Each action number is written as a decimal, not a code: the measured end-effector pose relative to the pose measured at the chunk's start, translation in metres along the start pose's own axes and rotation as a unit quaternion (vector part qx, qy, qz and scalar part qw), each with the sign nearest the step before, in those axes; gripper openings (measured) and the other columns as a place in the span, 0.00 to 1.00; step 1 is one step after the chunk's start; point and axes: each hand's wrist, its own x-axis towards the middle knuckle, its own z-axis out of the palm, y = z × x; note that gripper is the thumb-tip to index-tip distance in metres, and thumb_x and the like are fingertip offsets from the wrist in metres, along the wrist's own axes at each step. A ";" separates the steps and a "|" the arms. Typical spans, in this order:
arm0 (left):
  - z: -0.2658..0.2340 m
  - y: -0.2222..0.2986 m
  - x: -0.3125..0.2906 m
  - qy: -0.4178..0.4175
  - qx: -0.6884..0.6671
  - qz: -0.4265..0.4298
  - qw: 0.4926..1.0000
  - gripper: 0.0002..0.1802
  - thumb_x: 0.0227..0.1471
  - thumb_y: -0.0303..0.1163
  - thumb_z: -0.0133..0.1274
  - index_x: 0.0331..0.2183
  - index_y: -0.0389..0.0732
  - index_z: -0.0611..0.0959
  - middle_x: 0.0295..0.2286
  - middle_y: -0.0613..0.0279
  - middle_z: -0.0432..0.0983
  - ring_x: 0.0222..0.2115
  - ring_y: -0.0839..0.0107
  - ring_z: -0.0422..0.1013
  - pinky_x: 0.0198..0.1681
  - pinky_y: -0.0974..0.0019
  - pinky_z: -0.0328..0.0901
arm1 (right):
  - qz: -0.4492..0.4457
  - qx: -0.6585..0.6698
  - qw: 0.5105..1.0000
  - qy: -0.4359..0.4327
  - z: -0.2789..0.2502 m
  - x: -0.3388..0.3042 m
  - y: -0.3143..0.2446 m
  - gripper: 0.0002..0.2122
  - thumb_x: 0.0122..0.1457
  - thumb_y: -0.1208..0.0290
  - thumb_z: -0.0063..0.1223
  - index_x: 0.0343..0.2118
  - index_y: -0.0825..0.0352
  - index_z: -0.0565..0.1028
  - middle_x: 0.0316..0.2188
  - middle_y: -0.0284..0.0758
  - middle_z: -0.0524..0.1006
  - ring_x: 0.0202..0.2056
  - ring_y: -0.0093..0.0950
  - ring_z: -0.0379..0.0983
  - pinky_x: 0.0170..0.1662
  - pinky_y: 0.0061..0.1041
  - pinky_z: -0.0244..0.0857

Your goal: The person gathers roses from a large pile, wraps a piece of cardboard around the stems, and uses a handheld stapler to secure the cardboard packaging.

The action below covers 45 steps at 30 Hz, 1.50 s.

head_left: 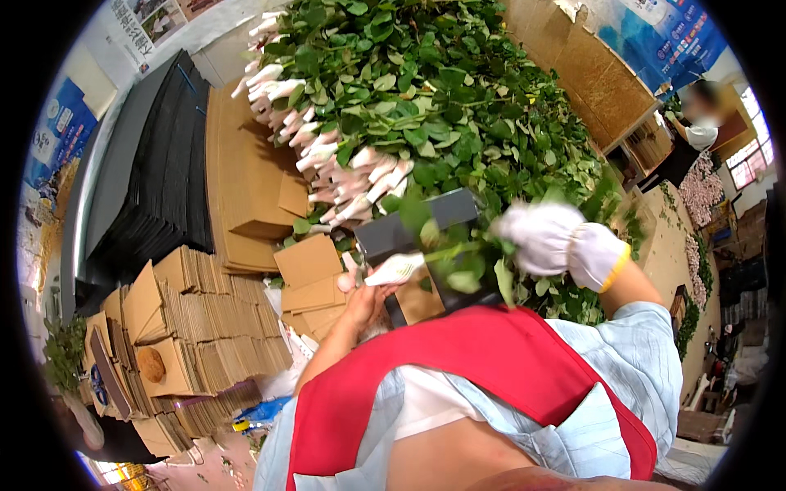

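Observation:
My bare left hand (366,308) is closed just beneath a rose bud in a white-pink sleeve (396,269) and appears to hold it. The leafy stem (460,255) runs from the bud toward my right hand (542,237), which wears a white glove with a yellow cuff edge. Motion smears the glove's fingers, and leaves blur beside them. Under the stem lies a dark grey box (453,209) with a brown cardboard piece (419,301) in it. Beyond my hands rises a large heap of sleeved roses (442,106), buds to the left.
Folded cardboard stacks (217,323) stand at the left, with a round brown object (151,364) on them. Behind these leans a pile of black boxes (155,176). A cardboard panel (585,69) borders the heap at the right. Another person (700,119) is at the far right.

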 end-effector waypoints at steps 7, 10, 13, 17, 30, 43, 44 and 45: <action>0.011 -0.007 -0.036 -0.108 0.461 0.113 0.874 0.19 0.52 0.33 0.55 0.48 0.45 0.79 0.40 0.56 0.69 0.42 0.63 0.67 0.50 0.64 0.60 | -0.043 0.020 0.925 0.377 -0.022 0.160 0.041 0.11 0.52 0.67 0.46 0.38 0.59 0.75 0.32 0.40 0.78 0.34 0.40 0.76 0.36 0.37 0.71; 0.025 0.017 -0.038 -0.100 0.504 0.053 0.856 0.23 0.48 0.34 0.59 0.48 0.44 0.78 0.36 0.58 0.68 0.39 0.63 0.67 0.47 0.67 0.62 | 0.037 -0.031 0.985 0.165 -0.005 0.224 0.074 0.11 0.54 0.65 0.47 0.38 0.59 0.77 0.36 0.38 0.78 0.36 0.41 0.76 0.41 0.37 0.71; 0.029 0.021 -0.047 -0.016 0.405 -0.086 0.910 0.25 0.46 0.33 0.60 0.48 0.42 0.78 0.38 0.56 0.72 0.41 0.60 0.69 0.46 0.66 0.64 | -0.085 -0.052 0.917 0.387 -0.040 0.158 0.040 0.09 0.53 0.66 0.52 0.36 0.59 0.78 0.33 0.36 0.79 0.33 0.39 0.77 0.36 0.36 0.72; 0.021 0.010 -0.052 -0.075 0.435 0.146 0.885 0.22 0.45 0.27 0.60 0.45 0.38 0.79 0.41 0.56 0.74 0.36 0.58 0.73 0.42 0.65 0.67 | -0.116 -0.017 0.969 0.219 -0.052 0.039 0.022 0.10 0.48 0.70 0.52 0.35 0.59 0.79 0.27 0.37 0.78 0.29 0.36 0.77 0.34 0.33 0.73; 0.003 -0.005 -0.036 -0.087 0.519 0.102 0.844 0.20 0.42 0.37 0.64 0.41 0.52 0.84 0.54 0.50 0.64 0.54 0.50 0.59 0.56 0.50 0.55 | -0.086 -0.078 0.990 0.086 0.010 0.090 0.013 0.08 0.49 0.64 0.50 0.25 0.62 0.77 0.20 0.36 0.76 0.21 0.36 0.74 0.26 0.33 0.70; 0.009 -0.023 -0.048 0.120 0.153 -0.241 0.951 0.29 0.48 0.27 0.58 0.53 0.40 0.72 0.55 0.56 0.62 0.54 0.67 0.63 0.57 0.68 0.58 | -0.025 -0.037 0.913 0.407 -0.042 0.303 0.023 0.07 0.48 0.69 0.53 0.32 0.60 0.75 0.33 0.35 0.74 0.30 0.37 0.77 0.29 0.38 0.71; -0.008 -0.038 -0.054 0.071 0.126 -0.212 0.967 0.25 0.47 0.28 0.59 0.49 0.38 0.75 0.55 0.54 0.60 0.54 0.66 0.63 0.57 0.67 0.58 | -0.051 -0.026 0.902 0.428 -0.044 0.276 0.023 0.09 0.49 0.69 0.52 0.35 0.60 0.74 0.34 0.35 0.75 0.30 0.37 0.77 0.29 0.39 0.70; -0.007 -0.038 -0.055 0.056 0.138 -0.187 0.971 0.23 0.46 0.28 0.60 0.47 0.39 0.78 0.55 0.53 0.59 0.54 0.64 0.62 0.57 0.65 0.58 | -0.078 -0.018 0.886 0.457 -0.050 0.252 0.027 0.11 0.49 0.70 0.51 0.38 0.60 0.73 0.35 0.36 0.75 0.29 0.37 0.76 0.29 0.39 0.70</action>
